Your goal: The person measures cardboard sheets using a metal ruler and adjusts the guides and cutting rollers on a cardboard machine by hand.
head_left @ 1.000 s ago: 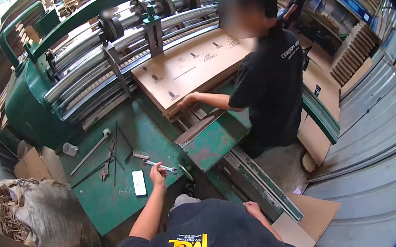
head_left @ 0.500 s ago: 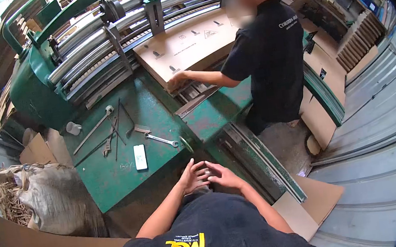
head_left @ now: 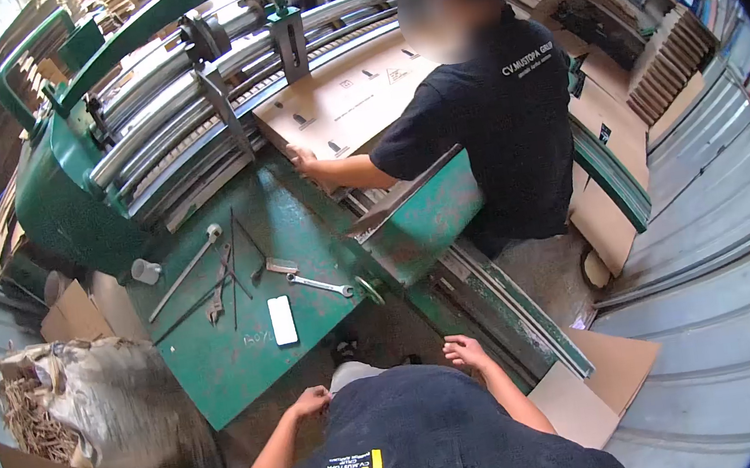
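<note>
Green bench (head_left: 222, 368) lies ahead of you, carrying a wrench (head_left: 320, 285) and phone (head_left: 283, 320). Your left hand (head_left: 310, 401) is loosely curled and empty; your right hand (head_left: 465, 353) is spread, empty, near the rail (head_left: 508, 311). A co-worker (head_left: 502, 122) steadies cardboard (head_left: 349, 105).

You have two hands in view: your left hand (head_left: 310, 402) and your right hand (head_left: 464, 352). Both are bare and hold nothing.

One green table (head_left: 222, 368) sits in front of you. On it you can count one phone (head_left: 282, 320) near the front edge, one small wrench (head_left: 319, 285) by the right edge, one long wrench (head_left: 185, 272) toward the back, and one white cup (head_left: 145, 271) at the back left corner. A few thin rods and one more tool lie in the middle; you cannot count them well.

One other person (head_left: 501, 113) stands at one big green machine (head_left: 100, 157). One sack (head_left: 104, 402) sits left of the table.
</note>
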Demonstrator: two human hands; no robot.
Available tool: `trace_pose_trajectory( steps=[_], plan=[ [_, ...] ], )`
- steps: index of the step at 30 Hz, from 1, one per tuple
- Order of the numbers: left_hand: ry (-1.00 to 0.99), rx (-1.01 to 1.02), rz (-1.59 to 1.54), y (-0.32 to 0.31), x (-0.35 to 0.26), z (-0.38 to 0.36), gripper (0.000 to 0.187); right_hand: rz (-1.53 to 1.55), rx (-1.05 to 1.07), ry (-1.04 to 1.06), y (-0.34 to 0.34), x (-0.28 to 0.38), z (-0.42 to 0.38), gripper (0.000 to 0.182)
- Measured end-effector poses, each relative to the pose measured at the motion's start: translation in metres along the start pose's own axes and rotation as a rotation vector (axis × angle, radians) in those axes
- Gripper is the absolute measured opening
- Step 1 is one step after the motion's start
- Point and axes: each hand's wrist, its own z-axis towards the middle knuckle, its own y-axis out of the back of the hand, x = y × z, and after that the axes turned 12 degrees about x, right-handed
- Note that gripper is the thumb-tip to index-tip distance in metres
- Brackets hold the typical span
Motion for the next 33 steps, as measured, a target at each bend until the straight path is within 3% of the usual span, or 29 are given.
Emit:
trace_pose_trajectory(
  steps=[3, 6, 7, 9, 14, 18, 21, 25, 27, 33],
  plan=[
    [-0.509, -0.315, -0.145, -0.001, 0.008, -0.010, 0.022, 0.118, -0.032, -0.121, -0.007, -0.032, 0.017, 0.045],
    [-0.448, -0.253, -0.118, 0.010, -0.045, -0.037, 0.025, -0.007, -0.074, -0.210, -0.029, -0.042, 0.023, 0.044],
    [-0.442, -0.241, -0.122, 0.018, -0.038, -0.030, 0.025, -0.001, -0.080, -0.222, -0.037, -0.041, 0.030, 0.044],
    [-0.560, -0.300, -0.205, 0.033, -0.024, -0.009, 0.029, -0.321, -0.062, -0.174, -0.055, -0.038, 0.042, 0.043],
    [-0.509, -0.319, -0.214, 0.067, 0.012, 0.017, 0.032, -0.470, -0.126, -0.113, -0.086, -0.024, 0.053, 0.039],
    [-0.409, -0.321, -0.209, 0.089, -0.037, -0.025, 0.032, -0.372, -0.225, -0.103, -0.098, -0.018, 0.046, 0.039],
    [-0.251, -0.352, -0.036, 0.100, -0.057, -0.045, 0.033, -0.456, -0.253, -0.160, -0.109, -0.026, 0.030, 0.038],
    [-0.414, -0.251, -0.171, 0.114, -0.028, -0.028, 0.031, -0.387, -0.309, -0.191, -0.119, -0.047, 0.018, 0.034],
    [-0.276, -0.277, 0.045, 0.126, -0.006, -0.013, 0.029, -0.189, -0.374, -0.183, -0.122, -0.062, 0.021, 0.031],
    [-0.243, -0.358, 0.010, 0.164, -0.040, 0.009, 0.026, 0.022, -0.415, -0.126, -0.113, -0.049, 0.050, 0.024]
  ],
)
